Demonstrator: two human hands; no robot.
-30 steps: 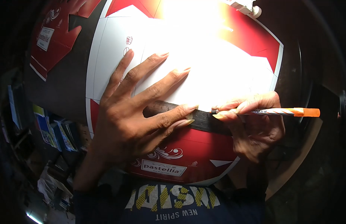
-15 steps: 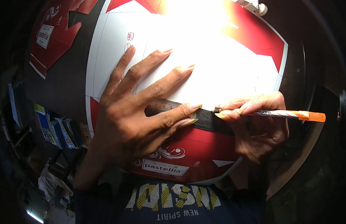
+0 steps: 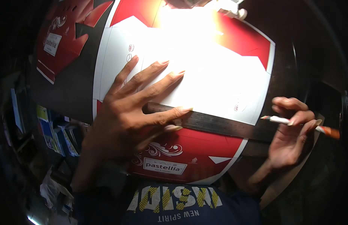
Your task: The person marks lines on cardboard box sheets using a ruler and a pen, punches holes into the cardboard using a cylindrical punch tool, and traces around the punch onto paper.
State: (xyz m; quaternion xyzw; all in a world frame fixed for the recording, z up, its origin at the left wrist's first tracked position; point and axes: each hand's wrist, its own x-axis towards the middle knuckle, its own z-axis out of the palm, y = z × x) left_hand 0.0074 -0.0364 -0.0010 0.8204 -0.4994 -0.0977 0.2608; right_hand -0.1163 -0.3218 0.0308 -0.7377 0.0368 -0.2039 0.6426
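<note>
While a dark tabletop (image 3: 74,88) carries the work, a large red-and-white printed sheet (image 3: 204,86) lies flat across its middle, partly washed out by bright light at the top. To its upper left rests a notched red card piece (image 3: 63,45), like the sheet marked "pastellia". At the lower left, books (image 3: 52,137) stand side by side near a white bag (image 3: 50,191), whose contents I cannot make out. A dark ruler (image 3: 219,125) slants across the sheet's lower part, its right end extending past the edge. Spread wide with the palm down, the left hand (image 3: 125,112) presses on sheet and ruler, index finger on the ruler, fingers clasping nothing. Beyond the sheet's right edge, the right hand (image 3: 290,137) has its fingers closed around a white-and-orange pen (image 3: 278,119), its tip pointing left, just beside that edge.
</note>
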